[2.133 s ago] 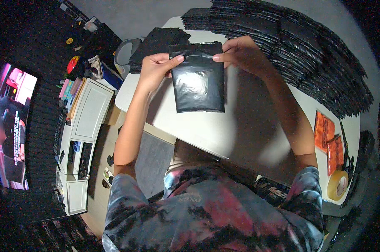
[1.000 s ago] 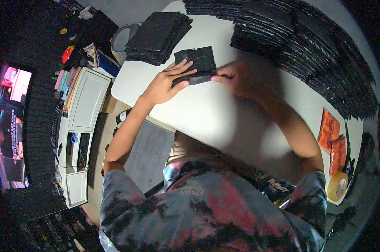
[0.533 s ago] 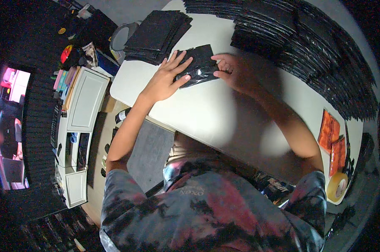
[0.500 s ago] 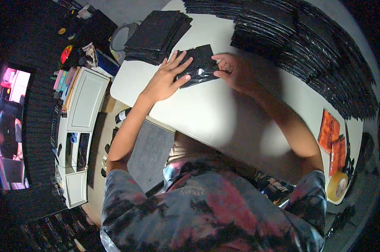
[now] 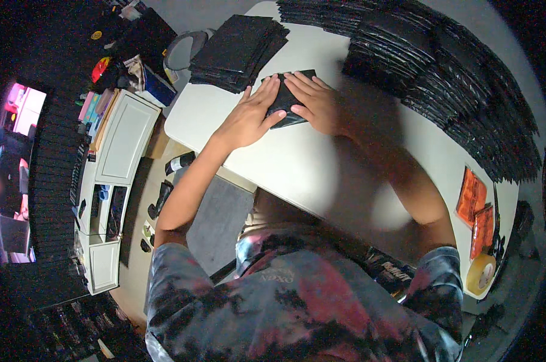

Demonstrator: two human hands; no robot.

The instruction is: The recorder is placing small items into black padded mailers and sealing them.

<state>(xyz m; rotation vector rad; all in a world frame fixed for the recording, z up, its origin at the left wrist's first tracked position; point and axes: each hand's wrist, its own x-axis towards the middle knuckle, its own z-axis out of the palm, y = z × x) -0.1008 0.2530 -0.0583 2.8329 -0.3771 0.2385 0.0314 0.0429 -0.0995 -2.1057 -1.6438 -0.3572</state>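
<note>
A black plastic packet, folded small and shiny, lies flat on the white table. My left hand rests on its left side with the fingers stretched out. Across its right side lies my right hand, palm down, fingers extended. The two hands almost meet over the middle of the packet and cover much of it. Just beyond my left hand sits a stack of flat black packets, its layers slightly fanned.
Long rows of overlapping black packets line the table's far and right edge. At the right end lie orange packets and a roll of yellowish tape. A white cabinet stands left of the table, with a lit screen farther left.
My right hand has gone from gripping the packet's right edge with curled fingers to lying flat on it. My left hand stays on the packet. The whole view has shifted slightly.
</note>
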